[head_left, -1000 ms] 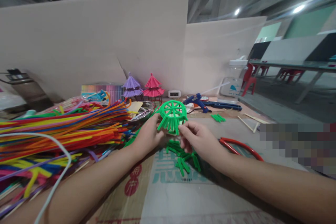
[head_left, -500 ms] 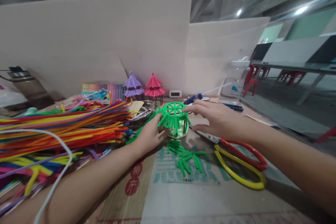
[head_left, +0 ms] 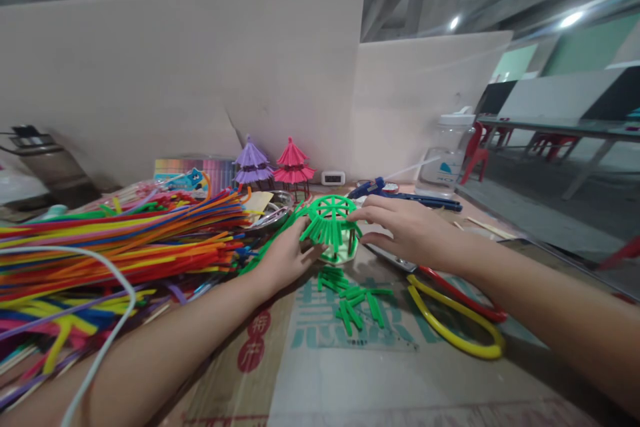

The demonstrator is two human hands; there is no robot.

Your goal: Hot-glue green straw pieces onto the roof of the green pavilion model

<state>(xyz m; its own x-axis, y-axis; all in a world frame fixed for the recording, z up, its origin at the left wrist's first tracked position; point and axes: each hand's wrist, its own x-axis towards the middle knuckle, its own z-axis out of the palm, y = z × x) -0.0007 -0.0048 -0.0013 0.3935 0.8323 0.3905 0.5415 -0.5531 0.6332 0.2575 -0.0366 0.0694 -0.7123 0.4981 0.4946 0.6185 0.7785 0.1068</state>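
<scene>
A small green pavilion model point(head_left: 331, 223) stands on the table, with a spoked roof ring, brown posts and a pale base. Short green pipe-cleaner strips hang along the roof's near side. My left hand point(head_left: 286, 255) is closed on the model's left side, its thumb across the front below the roof. At the opposite side, the fingertips of my right hand point(head_left: 400, 227) touch the roof's right edge, the thumb standing apart from the fingers. Loose cut green strips point(head_left: 355, 303) lie just in front of the base. Scissors point(head_left: 453, 313) with red and yellow handles rest beneath my right forearm.
Bundles of coloured pipe cleaners point(head_left: 125, 233) cover the left side, with a white cable point(head_left: 117, 260) across them. Behind stand purple point(head_left: 253, 163) and pink point(head_left: 293, 163) pavilions, a metal bowl point(head_left: 280, 210), a small clock point(head_left: 333, 178), a blue glue gun point(head_left: 369, 187) and a clear bottle point(head_left: 445, 157).
My right hand has shifted slightly left and down, its fingers drawing a little closer to the roof edge. My left hand and the green model stay in place.
</scene>
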